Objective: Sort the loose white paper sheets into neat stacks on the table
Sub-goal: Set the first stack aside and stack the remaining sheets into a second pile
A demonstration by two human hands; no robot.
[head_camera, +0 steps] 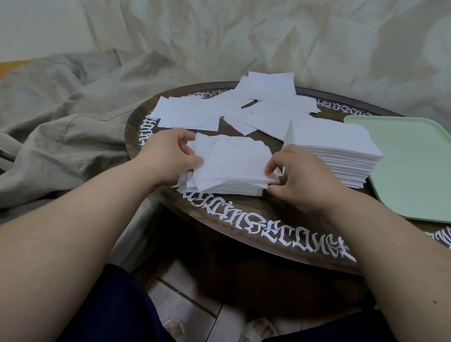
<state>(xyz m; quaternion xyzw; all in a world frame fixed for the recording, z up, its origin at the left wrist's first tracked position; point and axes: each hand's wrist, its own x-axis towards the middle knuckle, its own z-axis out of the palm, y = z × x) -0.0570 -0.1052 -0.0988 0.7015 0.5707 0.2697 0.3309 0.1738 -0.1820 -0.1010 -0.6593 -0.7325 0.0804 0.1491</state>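
Small stack of white paper sheets [230, 165]: lies at the near-left part of the round dark table [254, 229], long axis running left to right, its upper sheets skewed and corners fanned at the left end. Left hand [170, 156]: fingers curled, pinching the stack's left edge. Right hand [299, 175]: fingers curled, pinching the stack's near right corner.

Tall stack [337, 154]: squared, just beside the right hand, its right side close to the pale green tray [425, 169], which overhangs the table's right edge.

Loose sheets [264, 108]: scattered and overlapping across the far half of the table, one reaching past the far rim. A flatter group [188, 114] sits at the far left, just behind the left hand.

Open room: a bare band of table between the small stack and the near rim.

Writing: white ornate lettering circles the rim; it cannot be read with certainty.

Surroundings: beige cloth [57, 114] crumpled to the left and draped behind.
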